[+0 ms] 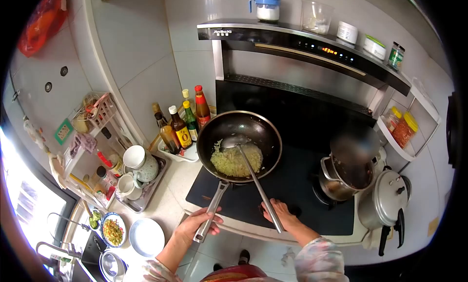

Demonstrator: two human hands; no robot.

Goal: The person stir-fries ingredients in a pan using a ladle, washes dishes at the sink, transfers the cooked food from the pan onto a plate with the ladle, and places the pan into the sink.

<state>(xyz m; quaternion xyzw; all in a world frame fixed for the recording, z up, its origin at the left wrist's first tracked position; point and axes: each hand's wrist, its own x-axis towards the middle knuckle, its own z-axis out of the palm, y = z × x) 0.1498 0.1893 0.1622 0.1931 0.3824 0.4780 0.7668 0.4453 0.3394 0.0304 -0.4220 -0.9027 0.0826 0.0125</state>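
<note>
A dark wok [270,145] sits on the left burner with chopped pale food, likely garlic or onion [234,160], inside. My left hand [192,224] is around the end of the wok's metal handle [212,206], its fingers showing on the handle's right side. A metal ladle [253,172] rests with its bowl in the food and its long handle leaning out over the rim toward me. Behind that handle, my right hand [283,216] is at the stove's front edge, fingers closed at a dark knob [262,210] that they partly hide. The ladle is not gripped.
A steaming steel pot [336,182] stands on the right burner, beside a pressure cooker [387,199]. Sauce bottles [183,131] stand in a tray left of the wok. A white bowl [146,237] and a plate of chopped vegetables [113,231] are at lower left. A range hood [302,50] hangs above.
</note>
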